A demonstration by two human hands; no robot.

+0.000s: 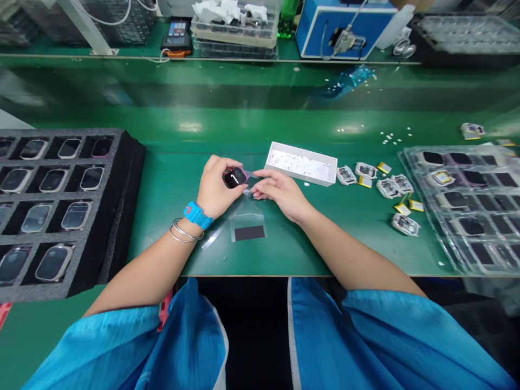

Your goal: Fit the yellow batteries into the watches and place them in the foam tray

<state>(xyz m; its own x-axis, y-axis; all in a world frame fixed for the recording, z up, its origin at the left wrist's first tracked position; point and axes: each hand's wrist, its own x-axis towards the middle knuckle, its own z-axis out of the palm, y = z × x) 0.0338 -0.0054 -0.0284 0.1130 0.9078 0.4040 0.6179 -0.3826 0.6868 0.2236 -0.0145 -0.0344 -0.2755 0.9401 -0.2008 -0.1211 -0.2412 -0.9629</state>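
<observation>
My left hand (217,187) is closed around a smartwatch case (236,177) with a purplish frame, its black screen lit with white marks. Close beside it, my right hand (280,192) pinches a piece of clear plastic film (248,190) against the watch's right side. Just how the film meets the watch is partly hidden by my fingers. Below my hands, a clear sheet with a dark strip (249,233) lies on the green table (300,249). A long clear strip (217,233) runs toward the front edge, near my left wrist.
A black foam tray (122,162) of watch cases stands at left. Behind my right hand sits a white box (303,162) holding tiny pieces. Opened watch housings (389,188) with batteries lie at right, beside clear plastic trays (447,238). A shelf at the back bears a blue box (311,32).
</observation>
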